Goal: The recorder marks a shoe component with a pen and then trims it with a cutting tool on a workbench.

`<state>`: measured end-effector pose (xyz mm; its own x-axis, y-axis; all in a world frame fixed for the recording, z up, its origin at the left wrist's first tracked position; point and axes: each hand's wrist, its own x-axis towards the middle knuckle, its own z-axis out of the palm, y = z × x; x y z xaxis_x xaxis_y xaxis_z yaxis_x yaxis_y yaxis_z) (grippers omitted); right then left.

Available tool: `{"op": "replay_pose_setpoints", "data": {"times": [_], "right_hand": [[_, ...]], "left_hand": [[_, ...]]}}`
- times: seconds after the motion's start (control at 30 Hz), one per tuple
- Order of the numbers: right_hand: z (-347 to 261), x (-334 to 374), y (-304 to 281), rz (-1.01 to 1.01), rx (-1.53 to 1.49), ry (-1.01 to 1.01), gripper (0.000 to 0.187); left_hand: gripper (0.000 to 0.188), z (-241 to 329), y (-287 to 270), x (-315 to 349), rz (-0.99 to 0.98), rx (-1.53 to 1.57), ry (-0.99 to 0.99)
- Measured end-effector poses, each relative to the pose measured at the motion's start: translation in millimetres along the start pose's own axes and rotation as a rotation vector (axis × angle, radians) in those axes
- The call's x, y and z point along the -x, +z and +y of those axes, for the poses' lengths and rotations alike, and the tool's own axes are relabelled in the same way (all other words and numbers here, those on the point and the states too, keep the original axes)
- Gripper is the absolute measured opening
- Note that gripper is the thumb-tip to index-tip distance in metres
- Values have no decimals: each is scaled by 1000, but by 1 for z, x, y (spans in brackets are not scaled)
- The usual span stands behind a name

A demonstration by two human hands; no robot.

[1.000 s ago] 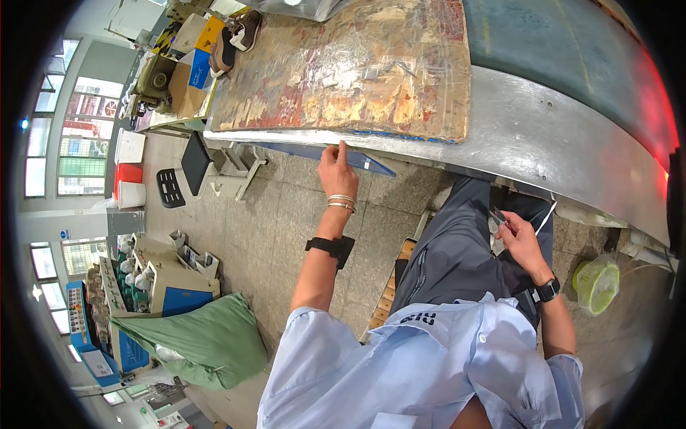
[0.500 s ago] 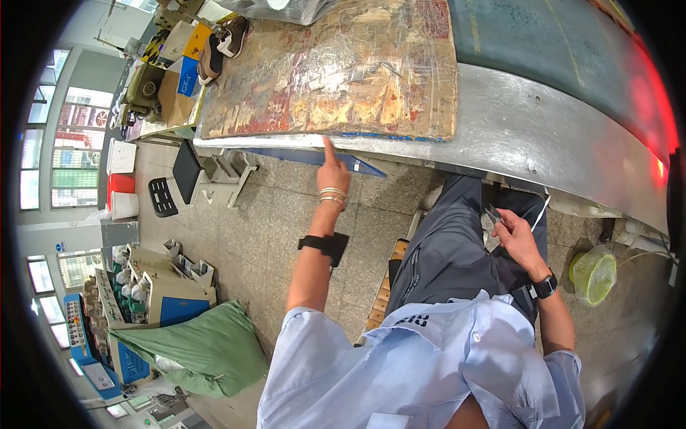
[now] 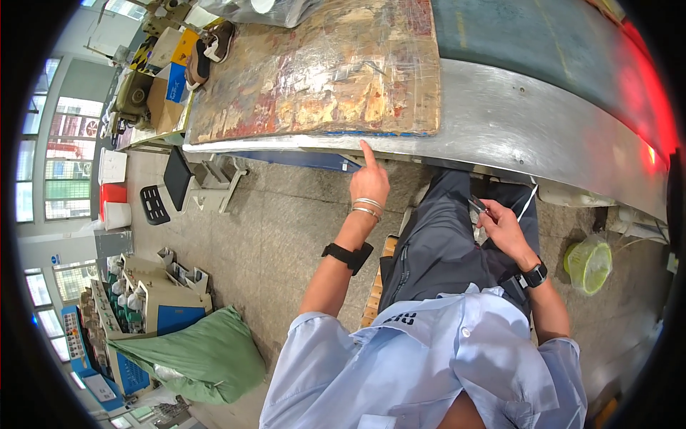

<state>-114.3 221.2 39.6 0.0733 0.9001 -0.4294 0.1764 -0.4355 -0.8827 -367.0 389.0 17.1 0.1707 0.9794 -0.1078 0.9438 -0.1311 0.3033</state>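
My left hand point(image 3: 369, 182) is at the near edge of the worktable, its index finger stretched out against or just short of the white edge strip point(image 3: 286, 144) and the other fingers curled in. It holds nothing. A worn, paint-smeared board point(image 3: 314, 79) covered in clear film lies on the table just beyond that fingertip. Over my lap, my right hand point(image 3: 504, 229) is closed around small metal thread snips point(image 3: 477, 204), their tips pointing toward the table. The palm hides the rest of the tool.
Right of the board runs a bare metal ledge point(image 3: 500, 107) beside a green-grey belt point(image 3: 500, 36). Brown shoes point(image 3: 218, 41) stand at the board's far left corner. A lime-green basket point(image 3: 588, 268) sits on the floor at right; a green cloth-covered bundle point(image 3: 214, 357) is at left.
My left hand has slid to the right along the table edge, finger still extended. The right hand keeps the snips over my lap and has turned slightly. The whole view has shifted a little.
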Motion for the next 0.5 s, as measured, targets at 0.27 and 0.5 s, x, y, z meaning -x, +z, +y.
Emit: {"op": "replay_pose_setpoints", "data": {"times": [0.27, 0.5], "right_hand": [[-7, 9, -4, 14, -29, 52, 29], [-5, 13, -12, 64, -18, 36, 30]], "left_hand": [[62, 51, 5, 18, -180, -25, 306], [19, 50, -11, 2, -57, 517, 663]]}}
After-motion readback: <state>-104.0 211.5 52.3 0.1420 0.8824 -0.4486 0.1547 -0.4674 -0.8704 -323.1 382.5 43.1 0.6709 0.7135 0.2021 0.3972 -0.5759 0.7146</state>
